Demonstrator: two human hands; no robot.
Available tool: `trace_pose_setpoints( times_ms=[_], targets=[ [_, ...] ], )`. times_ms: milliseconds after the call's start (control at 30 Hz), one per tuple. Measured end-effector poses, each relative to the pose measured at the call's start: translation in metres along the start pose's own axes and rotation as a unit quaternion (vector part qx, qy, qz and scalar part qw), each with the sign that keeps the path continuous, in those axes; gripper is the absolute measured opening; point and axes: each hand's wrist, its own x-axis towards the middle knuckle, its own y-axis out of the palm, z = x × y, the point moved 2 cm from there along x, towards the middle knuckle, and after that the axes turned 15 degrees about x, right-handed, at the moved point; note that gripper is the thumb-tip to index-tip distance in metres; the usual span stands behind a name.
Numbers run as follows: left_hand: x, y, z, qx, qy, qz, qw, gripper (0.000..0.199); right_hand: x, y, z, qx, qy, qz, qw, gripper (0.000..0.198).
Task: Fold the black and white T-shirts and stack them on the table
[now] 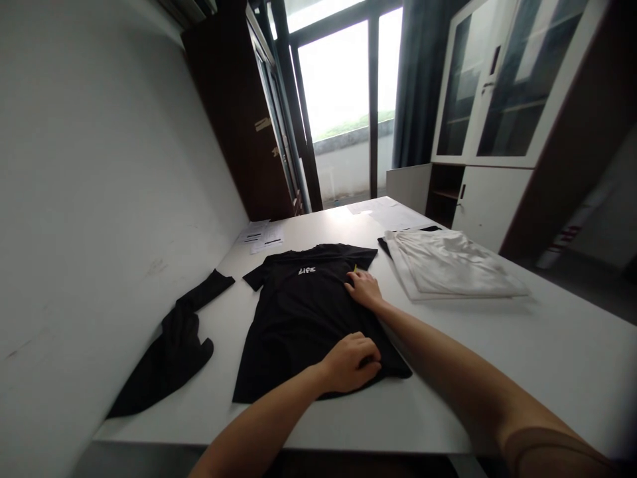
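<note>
A black T-shirt (298, 325) lies spread on the white table (438, 332), its collar away from me and small white lettering on the chest. My left hand (351, 364) rests on the shirt's lower right part with its fingers curled in; whatever they hold, if anything, is hidden. Farther up, at the shirt's right side below the sleeve, is my right hand (365, 289), fingers bent down onto the cloth. A small yellow thing (355, 268) sticks out at its fingertips, too small to name.
Left of the shirt, a crumpled black garment (179, 338) lies along the wall. Folded white cloth (452, 262) is stacked at the right, with black fabric under it. Paper sheets (266, 236) lie at the far left. Cabinets (490, 199) stand beyond the table's right side.
</note>
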Motion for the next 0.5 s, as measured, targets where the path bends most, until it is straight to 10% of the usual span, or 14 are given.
trace_pose_setpoints(
  times_ms=[333,500],
  targets=[
    [0.000,0.010,-0.007,0.056,0.006,0.093,0.994,0.007,0.028,-0.009,-0.040,-0.032,0.003,0.041,0.999,0.058],
    [0.000,0.007,-0.026,0.077,-0.038,0.072,0.994,0.044,0.035,-0.012,-0.046,-0.023,0.030,0.011,0.999,0.063]
  ],
)
